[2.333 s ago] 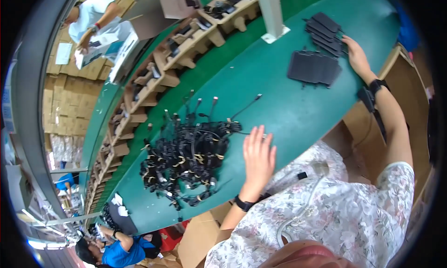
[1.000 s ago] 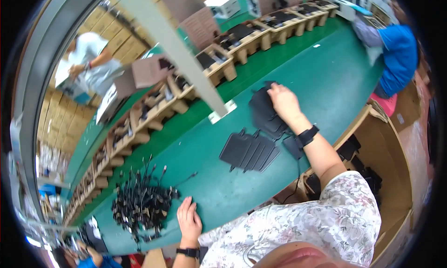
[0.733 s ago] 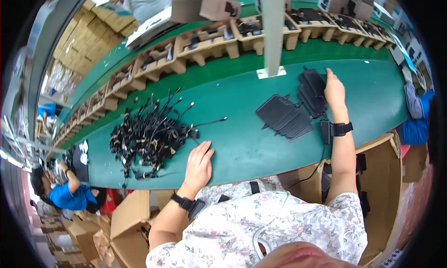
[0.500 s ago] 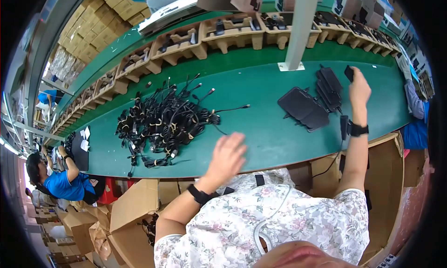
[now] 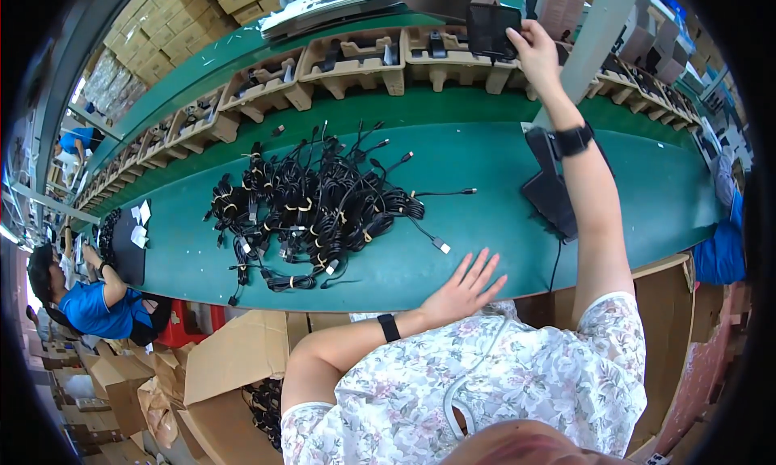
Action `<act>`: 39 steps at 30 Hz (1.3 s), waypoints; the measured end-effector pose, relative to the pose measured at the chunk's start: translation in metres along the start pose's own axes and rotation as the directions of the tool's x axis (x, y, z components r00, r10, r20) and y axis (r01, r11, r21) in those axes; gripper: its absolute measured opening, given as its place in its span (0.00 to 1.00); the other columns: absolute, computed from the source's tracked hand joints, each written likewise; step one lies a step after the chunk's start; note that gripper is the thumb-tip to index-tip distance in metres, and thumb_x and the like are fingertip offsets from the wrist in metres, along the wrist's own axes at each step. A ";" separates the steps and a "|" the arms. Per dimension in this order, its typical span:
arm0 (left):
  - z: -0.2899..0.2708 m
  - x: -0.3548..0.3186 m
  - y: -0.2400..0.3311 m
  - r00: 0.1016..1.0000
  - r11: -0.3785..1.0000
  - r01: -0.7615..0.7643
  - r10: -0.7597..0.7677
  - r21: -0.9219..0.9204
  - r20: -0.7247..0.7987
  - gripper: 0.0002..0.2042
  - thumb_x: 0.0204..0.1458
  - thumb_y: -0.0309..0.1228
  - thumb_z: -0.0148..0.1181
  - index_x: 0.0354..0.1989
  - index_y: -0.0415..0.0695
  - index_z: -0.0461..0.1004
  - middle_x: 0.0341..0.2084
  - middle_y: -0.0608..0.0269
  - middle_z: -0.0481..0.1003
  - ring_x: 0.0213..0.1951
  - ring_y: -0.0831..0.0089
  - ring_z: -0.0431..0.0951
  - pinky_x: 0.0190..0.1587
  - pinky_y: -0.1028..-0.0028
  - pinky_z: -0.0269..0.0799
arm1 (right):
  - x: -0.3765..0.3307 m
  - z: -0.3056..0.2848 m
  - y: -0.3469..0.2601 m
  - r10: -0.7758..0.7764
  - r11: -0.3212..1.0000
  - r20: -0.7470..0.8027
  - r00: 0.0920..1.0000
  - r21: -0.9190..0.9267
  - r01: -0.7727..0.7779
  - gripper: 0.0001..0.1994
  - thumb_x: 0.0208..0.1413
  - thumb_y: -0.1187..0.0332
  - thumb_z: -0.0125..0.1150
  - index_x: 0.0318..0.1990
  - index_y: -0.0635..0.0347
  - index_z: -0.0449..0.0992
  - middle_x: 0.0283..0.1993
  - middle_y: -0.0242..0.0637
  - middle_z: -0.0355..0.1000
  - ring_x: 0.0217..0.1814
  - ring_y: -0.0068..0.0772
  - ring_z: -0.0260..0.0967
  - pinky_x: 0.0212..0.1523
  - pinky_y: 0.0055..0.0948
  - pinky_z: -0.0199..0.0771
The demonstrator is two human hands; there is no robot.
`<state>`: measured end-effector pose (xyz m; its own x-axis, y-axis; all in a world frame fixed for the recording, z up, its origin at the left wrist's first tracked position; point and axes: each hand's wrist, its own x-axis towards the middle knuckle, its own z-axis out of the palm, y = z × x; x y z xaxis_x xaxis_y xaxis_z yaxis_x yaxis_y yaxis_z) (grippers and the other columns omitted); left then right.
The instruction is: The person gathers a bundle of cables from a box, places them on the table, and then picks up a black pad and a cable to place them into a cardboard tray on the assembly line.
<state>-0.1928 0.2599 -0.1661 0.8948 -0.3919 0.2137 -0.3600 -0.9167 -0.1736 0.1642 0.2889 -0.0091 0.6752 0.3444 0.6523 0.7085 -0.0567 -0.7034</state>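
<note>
Long green assembly-line worktop (image 5: 485, 174), rows of moulded beige pulp trays (image 5: 356, 61) along the far edge, cardboard cartons beyond.

Right hand (image 5: 535, 51) raised over the far trays, fingers clasped around the edge of a thin flat black rectangular panel (image 5: 493, 28), held upright above the tray row. Left hand (image 5: 465, 283) spread flat and empty on the near edge of the worktop, close to the tangled heap of black cables bundled with yellow ties (image 5: 311, 206). Stack of similar flat black panels (image 5: 550, 194) lying partly hidden behind the right forearm. Probably light and stiff, smooth-faced and so likely slippery and easily marked; best gripped by the edges, as here, not the broad face.
</note>
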 end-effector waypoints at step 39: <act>0.007 -0.008 -0.012 0.996 0.998 0.054 -0.053 0.017 -0.066 0.23 0.58 0.42 0.35 0.59 0.45 0.54 0.60 0.48 0.53 0.62 0.53 0.54 0.63 0.57 0.47 | 0.048 0.072 0.098 -0.340 0.026 0.427 0.838 -0.886 0.463 0.12 0.56 0.63 0.47 0.44 0.52 0.73 0.35 0.40 0.72 0.40 0.46 0.69 0.45 0.42 0.66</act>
<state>-0.1933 0.2750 -0.1727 0.8930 -0.3475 0.2860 -0.3067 -0.9349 -0.1785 0.2515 0.3675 -0.0675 0.2366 0.7082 0.6652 0.5130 -0.6725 0.5335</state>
